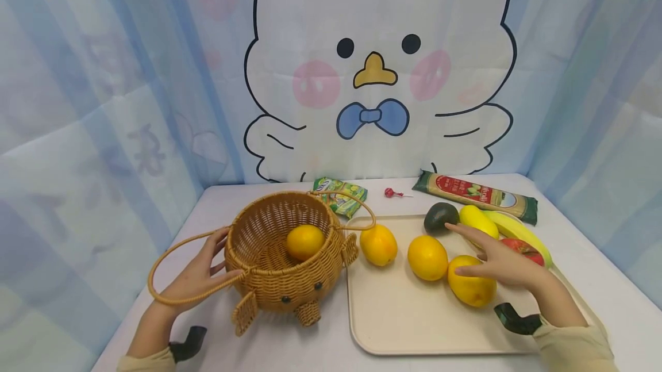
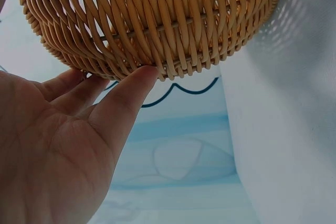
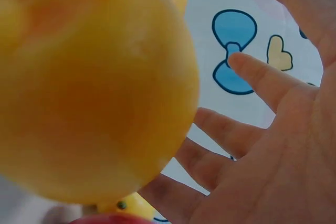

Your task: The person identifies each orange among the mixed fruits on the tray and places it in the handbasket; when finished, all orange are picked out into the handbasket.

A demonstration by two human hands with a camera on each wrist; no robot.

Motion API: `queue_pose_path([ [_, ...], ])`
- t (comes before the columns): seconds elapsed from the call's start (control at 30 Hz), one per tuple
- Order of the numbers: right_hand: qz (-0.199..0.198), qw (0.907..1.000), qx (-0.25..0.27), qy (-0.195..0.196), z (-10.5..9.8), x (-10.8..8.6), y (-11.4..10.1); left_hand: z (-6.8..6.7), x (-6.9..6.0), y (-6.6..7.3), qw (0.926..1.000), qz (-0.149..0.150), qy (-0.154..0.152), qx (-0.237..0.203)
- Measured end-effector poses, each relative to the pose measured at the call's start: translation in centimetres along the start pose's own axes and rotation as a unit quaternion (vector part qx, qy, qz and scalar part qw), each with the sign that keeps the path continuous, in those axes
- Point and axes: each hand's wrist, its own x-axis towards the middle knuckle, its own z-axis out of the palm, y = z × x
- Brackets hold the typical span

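Note:
A wicker basket (image 1: pixel 289 291) with an animal face stands at the left and holds one orange (image 1: pixel 305 242). My left hand (image 1: pixel 193 277) touches the basket's left side through its looped handle, with thumb and fingertips against the weave, as the left wrist view also shows. On the beige tray (image 1: pixel 393 320) lie three more round yellow-orange fruits: a left one (image 1: pixel 378 245), a middle one (image 1: pixel 427 257) and a near right one (image 1: pixel 472 281). My right hand (image 1: pixel 504 260) hovers spread over the near right fruit, which looms large (image 3: pixel 100 87) in the right wrist view. Whether they touch I cannot tell.
An avocado (image 1: pixel 441 218), a lemon (image 1: pixel 479 221), a banana (image 1: pixel 522 233) and a red apple (image 1: pixel 523 250) lie on the tray's far right part. Behind are a green snack packet (image 1: pixel 341 196), a red lollipop (image 1: pixel 390 192) and a long noodle packet (image 1: pixel 476 195).

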Motion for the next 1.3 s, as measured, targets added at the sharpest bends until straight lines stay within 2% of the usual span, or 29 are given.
queue_pose_path([
  [0.3,-0.007,0.9998,0.011,-0.014,0.7,-1.4,1.1,0.0,0.0,0.0,1.0,0.0,0.0,0.003],
  [0.57,0.034,0.9983,0.025,-0.04,1.3,-2.1,2.3,-0.1,0.1,0.1,1.0,-0.004,0.0,0.007],
  [0.9,0.054,0.9963,0.047,-0.049,1.8,-2.3,3.4,0.1,0.0,0.0,1.0,-0.005,-0.001,0.007],
  [1.13,0.033,0.9974,0.047,-0.042,1.9,-2.4,3.6,0.1,0.0,-0.2,1.0,0.0,-0.002,0.005],
  [1.3,0.036,0.9975,0.047,-0.039,2.1,-2.4,3.8,0.0,0.0,-0.1,1.0,-0.002,0.0,0.005],
])
